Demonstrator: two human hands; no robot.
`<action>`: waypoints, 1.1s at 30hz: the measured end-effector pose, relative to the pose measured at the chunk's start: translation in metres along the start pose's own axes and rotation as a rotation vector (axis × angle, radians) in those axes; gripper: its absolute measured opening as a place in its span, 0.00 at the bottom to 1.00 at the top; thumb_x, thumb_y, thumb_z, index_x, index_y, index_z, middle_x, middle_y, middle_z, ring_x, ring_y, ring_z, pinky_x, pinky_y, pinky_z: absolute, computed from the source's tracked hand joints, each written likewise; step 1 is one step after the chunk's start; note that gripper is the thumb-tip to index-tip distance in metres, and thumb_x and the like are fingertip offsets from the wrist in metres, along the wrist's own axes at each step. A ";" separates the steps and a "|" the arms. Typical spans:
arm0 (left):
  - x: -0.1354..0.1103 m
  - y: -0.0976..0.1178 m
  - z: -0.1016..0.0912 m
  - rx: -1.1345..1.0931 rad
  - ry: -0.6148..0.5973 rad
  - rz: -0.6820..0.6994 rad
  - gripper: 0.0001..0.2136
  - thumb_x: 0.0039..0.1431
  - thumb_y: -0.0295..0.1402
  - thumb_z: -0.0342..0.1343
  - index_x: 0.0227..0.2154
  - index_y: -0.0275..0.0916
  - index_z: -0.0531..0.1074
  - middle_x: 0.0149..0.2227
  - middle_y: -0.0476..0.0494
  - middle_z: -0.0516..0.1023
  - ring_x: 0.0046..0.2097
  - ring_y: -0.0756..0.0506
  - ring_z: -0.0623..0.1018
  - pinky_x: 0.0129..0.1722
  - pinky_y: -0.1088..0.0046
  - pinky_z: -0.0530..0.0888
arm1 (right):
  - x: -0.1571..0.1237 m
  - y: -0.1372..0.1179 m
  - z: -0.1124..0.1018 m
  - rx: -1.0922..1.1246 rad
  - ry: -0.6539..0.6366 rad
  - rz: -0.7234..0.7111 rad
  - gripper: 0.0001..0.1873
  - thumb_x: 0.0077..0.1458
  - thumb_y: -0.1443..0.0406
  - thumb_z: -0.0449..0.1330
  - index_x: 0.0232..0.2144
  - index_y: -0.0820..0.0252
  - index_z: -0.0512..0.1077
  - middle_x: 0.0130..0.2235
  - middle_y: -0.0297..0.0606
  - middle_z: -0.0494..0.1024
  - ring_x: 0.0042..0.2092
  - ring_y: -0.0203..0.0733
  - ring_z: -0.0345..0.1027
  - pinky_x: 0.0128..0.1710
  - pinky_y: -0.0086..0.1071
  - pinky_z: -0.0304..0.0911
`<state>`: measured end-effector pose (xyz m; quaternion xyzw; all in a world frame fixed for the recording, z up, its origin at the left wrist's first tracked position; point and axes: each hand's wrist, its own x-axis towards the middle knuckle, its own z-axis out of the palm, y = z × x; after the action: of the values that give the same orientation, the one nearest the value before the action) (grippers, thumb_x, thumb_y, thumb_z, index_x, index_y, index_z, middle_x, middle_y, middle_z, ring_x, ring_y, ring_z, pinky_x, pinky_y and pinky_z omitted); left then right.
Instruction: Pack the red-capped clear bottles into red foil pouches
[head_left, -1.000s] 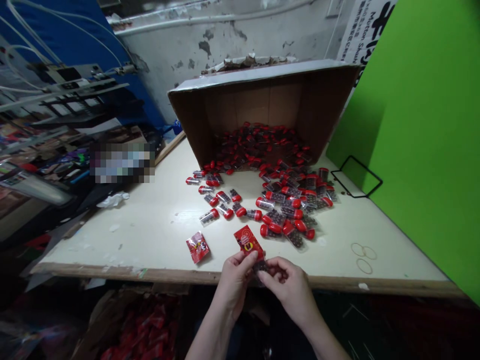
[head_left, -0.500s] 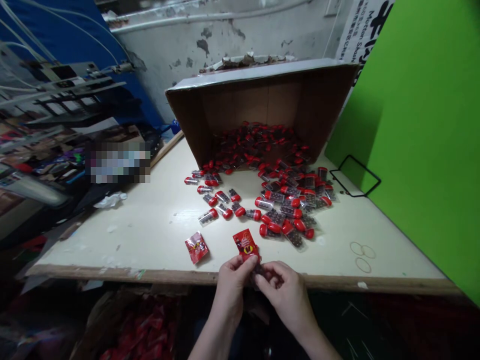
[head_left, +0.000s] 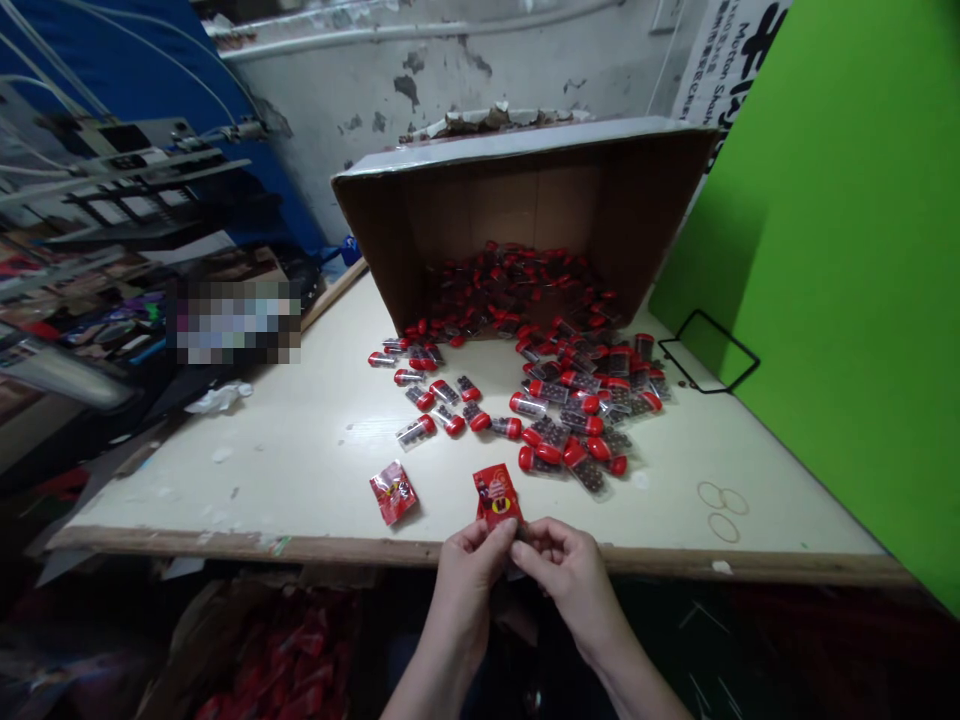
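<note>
My left hand (head_left: 466,572) and my right hand (head_left: 564,567) meet at the table's front edge, both pinched on a small red packet (head_left: 496,496) that sticks up between the fingertips. A dark part of it is hidden under my right fingers. A second red packet (head_left: 393,491) lies flat on the table to the left. Beyond them spreads a heap of clear capsules with red caps (head_left: 570,410), spilling from a cardboard box (head_left: 525,190) tipped on its side.
The cream table (head_left: 300,460) has a worn wooden front edge. A green panel (head_left: 847,250) stands on the right with a black wire loop (head_left: 709,350) by it. Rubber bands (head_left: 721,505) lie near the right front. Cluttered shelves fill the left; red packets lie below the table.
My hands have drawn a little toward me and lower, and the red packet sits lower between the fingers, with less of it showing.
</note>
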<state>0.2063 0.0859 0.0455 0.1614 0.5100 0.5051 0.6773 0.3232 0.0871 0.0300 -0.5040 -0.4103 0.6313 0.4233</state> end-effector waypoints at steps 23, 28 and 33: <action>-0.011 0.009 0.005 -0.077 -0.038 -0.128 0.16 0.44 0.43 0.64 0.25 0.31 0.75 0.21 0.46 0.73 0.23 0.53 0.70 0.26 0.79 0.65 | -0.006 0.005 -0.018 -0.321 -0.034 -0.378 0.18 0.45 0.63 0.68 0.38 0.53 0.67 0.35 0.32 0.75 0.35 0.40 0.73 0.37 0.29 0.69; -0.017 0.008 0.013 -0.082 -0.014 -0.128 0.15 0.43 0.42 0.65 0.20 0.33 0.73 0.21 0.48 0.72 0.23 0.54 0.69 0.31 0.76 0.68 | -0.003 0.001 -0.020 -0.362 0.017 -0.368 0.15 0.47 0.63 0.66 0.37 0.54 0.67 0.32 0.32 0.75 0.31 0.38 0.72 0.32 0.28 0.68; -0.017 0.005 0.011 -0.078 -0.024 -0.170 0.13 0.44 0.40 0.65 0.22 0.34 0.74 0.21 0.48 0.72 0.24 0.53 0.70 0.33 0.76 0.68 | 0.001 0.000 -0.022 -0.397 0.065 -0.349 0.16 0.46 0.62 0.66 0.36 0.54 0.66 0.29 0.33 0.74 0.30 0.39 0.70 0.30 0.29 0.66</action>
<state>0.2138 0.0770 0.0633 0.0969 0.4937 0.4635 0.7294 0.3442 0.0902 0.0261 -0.5187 -0.5929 0.4394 0.4317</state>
